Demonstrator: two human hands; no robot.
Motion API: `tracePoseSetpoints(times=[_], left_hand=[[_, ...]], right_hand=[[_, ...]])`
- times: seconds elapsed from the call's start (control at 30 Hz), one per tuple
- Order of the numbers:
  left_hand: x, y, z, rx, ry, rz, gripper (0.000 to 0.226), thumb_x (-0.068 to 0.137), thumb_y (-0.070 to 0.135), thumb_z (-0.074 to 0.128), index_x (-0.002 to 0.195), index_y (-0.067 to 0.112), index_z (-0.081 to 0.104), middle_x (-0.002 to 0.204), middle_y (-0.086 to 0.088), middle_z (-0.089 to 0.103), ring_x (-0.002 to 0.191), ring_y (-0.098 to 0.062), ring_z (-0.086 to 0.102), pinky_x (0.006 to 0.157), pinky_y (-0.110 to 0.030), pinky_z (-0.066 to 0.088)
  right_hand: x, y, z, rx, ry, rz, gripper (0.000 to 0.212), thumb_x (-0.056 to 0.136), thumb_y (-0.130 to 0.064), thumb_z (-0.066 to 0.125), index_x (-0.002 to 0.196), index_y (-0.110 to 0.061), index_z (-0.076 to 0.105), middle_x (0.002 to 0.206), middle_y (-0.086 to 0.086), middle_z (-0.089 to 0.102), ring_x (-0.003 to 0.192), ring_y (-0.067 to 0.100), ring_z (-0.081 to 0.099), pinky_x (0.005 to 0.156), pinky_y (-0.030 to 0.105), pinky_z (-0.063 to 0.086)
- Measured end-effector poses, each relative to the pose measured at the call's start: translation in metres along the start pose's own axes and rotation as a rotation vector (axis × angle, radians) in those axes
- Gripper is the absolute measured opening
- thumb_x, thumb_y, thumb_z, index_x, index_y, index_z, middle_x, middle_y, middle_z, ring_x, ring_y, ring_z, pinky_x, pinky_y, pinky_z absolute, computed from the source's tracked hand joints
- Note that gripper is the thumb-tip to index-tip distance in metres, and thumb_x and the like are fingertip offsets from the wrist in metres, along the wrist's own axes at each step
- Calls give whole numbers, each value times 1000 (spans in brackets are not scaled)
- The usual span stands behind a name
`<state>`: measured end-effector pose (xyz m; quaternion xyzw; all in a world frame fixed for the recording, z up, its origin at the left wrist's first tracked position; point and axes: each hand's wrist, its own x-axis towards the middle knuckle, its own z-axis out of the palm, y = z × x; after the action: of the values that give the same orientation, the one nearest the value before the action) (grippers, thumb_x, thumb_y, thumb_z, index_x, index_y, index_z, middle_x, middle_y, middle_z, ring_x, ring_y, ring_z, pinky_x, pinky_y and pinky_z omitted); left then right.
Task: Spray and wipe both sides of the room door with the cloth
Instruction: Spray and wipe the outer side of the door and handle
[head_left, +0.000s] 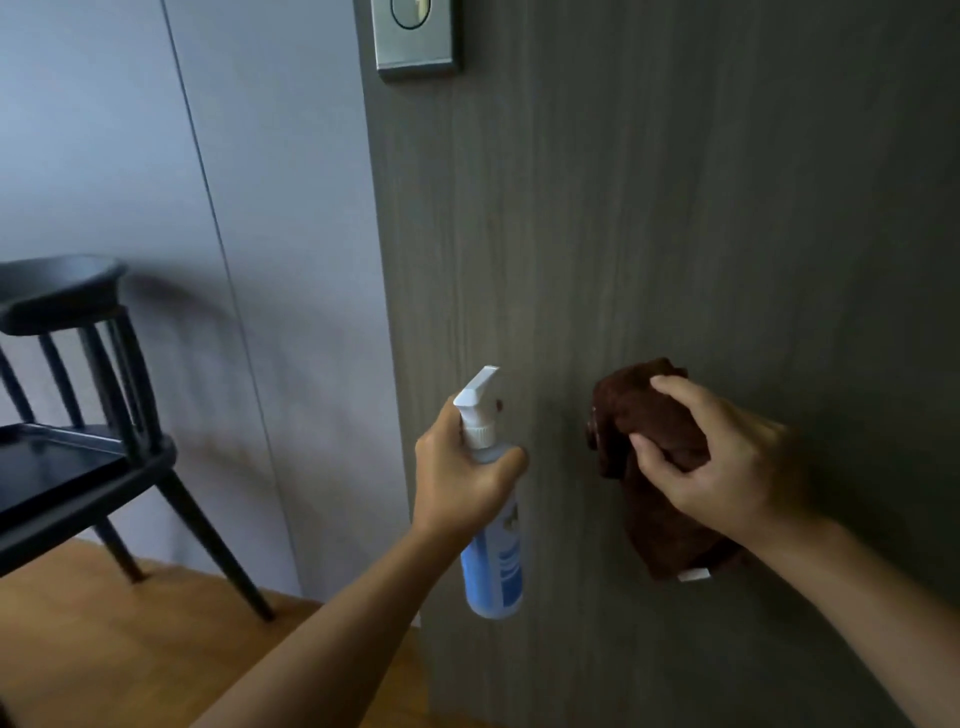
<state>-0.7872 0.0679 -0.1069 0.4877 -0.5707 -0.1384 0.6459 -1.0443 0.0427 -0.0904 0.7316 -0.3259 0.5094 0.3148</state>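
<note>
Brown terry cloth (649, 431) is bunched in the right hand (727, 457), fingers and thumb curled round the wad, tail hanging below w/ a white tag at the bottom. It looks pressed on the door (701, 208), or very nearly; contact can't be confirmed. Left hand (462, 467) is wrapped round the neck of the bottle (493, 561), nozzle aimed up toward the door face; whether a finger sits on the trigger can't be told.

Handling, as a guess:
- Cloth: soft, light, floppy. Best kept wadded in the palm so the tail doesn't drag; flat-palm pressure should cover more area.
- Bottle: rigid plastic, blue liquid inside, prob. moderate weight. Neck grip suits 1-handed spraying; could get slick if wet.
- Door: stiff wood-grain panel, hinged, so it may swing under a hard push. A metal plate (415, 36) sits near the top edge of view.

Black chair (78, 415) stands left by the grey wall (156, 156), well apart from both hands, on a wood floor (156, 649).
</note>
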Motion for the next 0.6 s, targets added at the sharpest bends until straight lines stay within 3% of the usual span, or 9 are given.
tracePoseSetpoints(times=[0.17, 0.27, 0.37, 0.47, 0.6], left_hand=[[25, 7, -33, -33, 100, 52, 36, 64, 10, 81, 90, 30, 67, 79, 14, 73, 64, -7, 69, 54, -22, 55], [55, 43, -48, -87, 127, 92, 36, 59, 15, 79, 92, 26, 71, 81, 6, 75, 68, -15, 71, 57, -36, 61], [81, 82, -53, -90, 64, 156, 34, 61, 17, 79, 94, 23, 73, 85, 0, 76, 74, -24, 73, 63, -50, 62], [103, 121, -49, -68, -17, 181, 36, 63, 19, 79, 97, 23, 72, 88, 0, 76, 74, -24, 73, 63, -52, 61], [136, 175, -46, -55, -49, 198, 41, 64, 17, 79, 103, 28, 70, 93, 5, 75, 75, -20, 72, 62, -42, 61]], right_hand=[[-2, -6, 14, 14, -7, 52, 50, 87, -45, 69, 121, -8, 74, 107, 7, 77, 83, 24, 77, 74, 31, 61], [27, -5, 14, 38, 10, 98, 51, 85, -47, 69, 120, -11, 75, 105, 4, 77, 81, 22, 76, 69, 35, 63], [69, -5, 6, 41, 45, 97, 50, 84, -43, 72, 120, -8, 75, 109, 4, 77, 86, 15, 74, 77, 23, 58], [117, 0, -7, 28, 67, 63, 51, 81, -36, 79, 120, -4, 74, 102, 6, 77, 82, 16, 72, 75, 18, 53], [191, 8, -29, 80, 53, 60, 53, 83, -37, 79, 123, -5, 71, 104, 4, 76, 87, 5, 62, 76, 18, 52]])
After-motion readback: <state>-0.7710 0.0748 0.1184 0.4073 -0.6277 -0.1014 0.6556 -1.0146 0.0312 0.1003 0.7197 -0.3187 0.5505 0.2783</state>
